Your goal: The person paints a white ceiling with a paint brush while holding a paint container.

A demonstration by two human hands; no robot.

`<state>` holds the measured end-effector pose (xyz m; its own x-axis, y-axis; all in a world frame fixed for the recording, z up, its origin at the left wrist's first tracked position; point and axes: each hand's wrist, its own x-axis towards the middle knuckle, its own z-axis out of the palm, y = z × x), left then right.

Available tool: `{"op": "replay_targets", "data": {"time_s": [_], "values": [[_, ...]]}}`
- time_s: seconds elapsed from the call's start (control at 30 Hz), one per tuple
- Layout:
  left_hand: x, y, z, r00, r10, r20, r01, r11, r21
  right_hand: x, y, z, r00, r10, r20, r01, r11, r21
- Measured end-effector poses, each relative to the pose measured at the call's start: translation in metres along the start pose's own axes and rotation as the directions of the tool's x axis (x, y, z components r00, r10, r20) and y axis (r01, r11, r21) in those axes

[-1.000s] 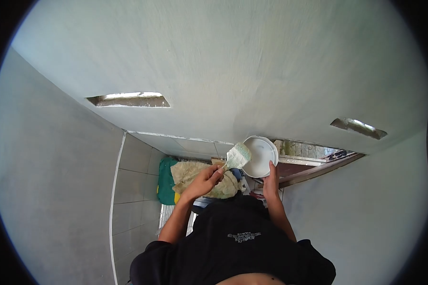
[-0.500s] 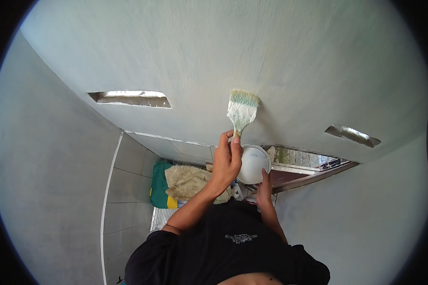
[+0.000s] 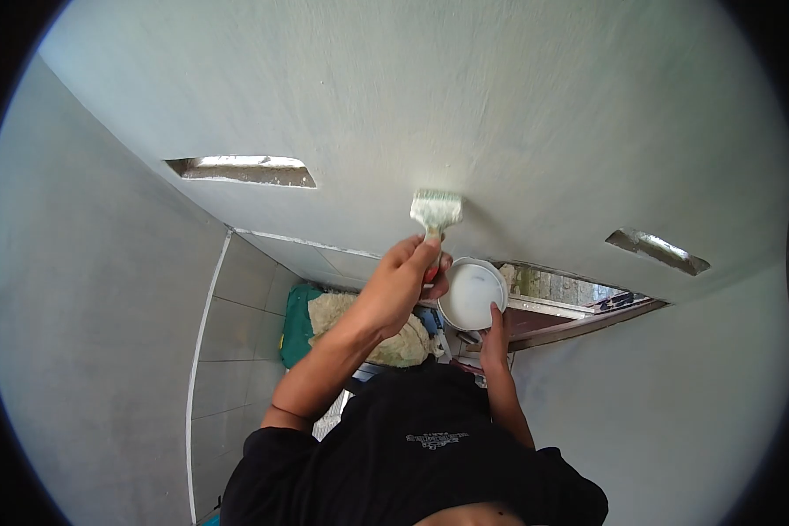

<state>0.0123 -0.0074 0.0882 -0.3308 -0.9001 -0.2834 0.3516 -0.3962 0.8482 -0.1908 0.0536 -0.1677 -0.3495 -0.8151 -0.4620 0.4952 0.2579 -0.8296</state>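
Observation:
My left hand (image 3: 401, 285) is closed around the handle of a wide paintbrush (image 3: 437, 210), its head coated in whitish paint. The bristle end points up at the pale grey wall (image 3: 535, 114) and appears to touch it. Below and to the right of the brush, my right hand (image 3: 494, 337) grips a round white tub (image 3: 502, 289), thumb over the rim. Whitish liquid paint (image 3: 472, 302) shows inside. The fingers beneath the tub are mostly hidden.
Slots open through the wall at left (image 3: 245, 171) and right (image 3: 657, 251). A larger gap (image 3: 557, 287) lies right of the tub. Grey tiles (image 3: 237, 337) line the lower left corner. A crumpled beige cloth (image 3: 329, 311) and a green bag (image 3: 296, 317) sit below my left arm.
The brush has moved down and slightly left on the wall, its bristles now looking foreshortened. My left hand has turned over the handle. The tub has tilted so that more of its inside shows.

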Motion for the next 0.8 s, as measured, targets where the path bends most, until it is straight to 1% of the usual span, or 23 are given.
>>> {"op": "replay_targets", "data": {"time_s": [0.1, 0.17, 0.2, 0.23, 0.27, 0.3, 0.37, 0.43, 0.47, 0.5, 0.57, 0.6, 0.63, 0.77, 0.8], "values": [[-0.024, 0.053, 0.030, 0.993, 0.111, 0.035, -0.113, 0.992, 0.053, 0.004, 0.005, 0.000, 1.000, -0.007, 0.021, 0.007, 1.000, 0.007], [-0.041, 0.084, 0.050, 0.975, 0.217, 0.048, -0.220, 0.971, 0.089, 0.002, 0.007, 0.000, 0.999, -0.002, 0.036, 0.002, 1.000, 0.011], [-0.050, 0.096, 0.059, 0.976, 0.215, 0.046, -0.218, 0.972, 0.088, 0.001, 0.006, 0.001, 1.000, 0.000, 0.028, 0.000, 1.000, -0.001], [-0.057, 0.106, 0.068, 0.959, 0.280, 0.041, -0.283, 0.951, 0.124, 0.000, 0.005, 0.002, 1.000, 0.000, 0.021, 0.000, 1.000, -0.013], [-0.060, 0.111, 0.072, 0.937, 0.346, 0.040, -0.348, 0.924, 0.161, -0.001, 0.005, 0.002, 1.000, -0.002, 0.022, 0.002, 1.000, -0.011], [-0.062, 0.110, 0.075, 0.936, 0.349, 0.043, -0.351, 0.922, 0.165, -0.002, 0.005, 0.002, 0.999, -0.018, 0.030, 0.019, 1.000, -0.021], [-0.065, 0.103, 0.082, 0.876, 0.482, 0.032, -0.479, 0.860, 0.177, -0.003, 0.009, 0.003, 0.999, -0.034, 0.042, 0.035, 0.999, -0.023], [-0.056, 0.096, 0.080, 0.878, 0.476, 0.049, -0.477, 0.861, 0.176, -0.002, 0.012, -0.001, 1.000, -0.002, 0.021, 0.003, 1.000, -0.032], [-0.049, 0.090, 0.077, 0.881, 0.469, 0.061, -0.472, 0.865, 0.169, -0.001, 0.014, -0.002, 1.000, -0.003, 0.016, 0.003, 1.000, -0.028], [-0.035, 0.079, 0.072, 0.884, 0.466, 0.039, -0.462, 0.859, 0.222, 0.000, 0.014, -0.005, 1.000, -0.005, 0.009, 0.005, 0.999, -0.044], [-0.007, 0.043, 0.058, 0.842, 0.539, -0.016, -0.510, 0.807, 0.297, -0.002, 0.011, -0.007, 1.000, -0.007, 0.006, 0.008, 0.998, -0.063], [0.000, 0.023, 0.049, 0.840, 0.543, -0.016, -0.514, 0.803, 0.301, -0.005, 0.008, -0.005, 1.000, 0.011, -0.022, -0.012, 0.999, -0.043], [0.001, 0.006, 0.044, 0.866, 0.498, -0.041, -0.466, 0.836, 0.289, -0.006, 0.005, -0.004, 0.998, 0.028, -0.051, -0.030, 0.999, -0.022], [0.026, -0.096, 0.001, 0.895, 0.425, -0.133, -0.359, 0.865, 0.350, 0.001, 0.009, -0.016, 0.998, 0.053, -0.045, -0.053, 0.998, -0.017], [0.031, -0.121, -0.011, 0.896, 0.421, -0.137, -0.355, 0.867, 0.349, 0.003, 0.013, -0.020, 0.999, 0.028, -0.033, -0.028, 1.000, 0.003]]}}
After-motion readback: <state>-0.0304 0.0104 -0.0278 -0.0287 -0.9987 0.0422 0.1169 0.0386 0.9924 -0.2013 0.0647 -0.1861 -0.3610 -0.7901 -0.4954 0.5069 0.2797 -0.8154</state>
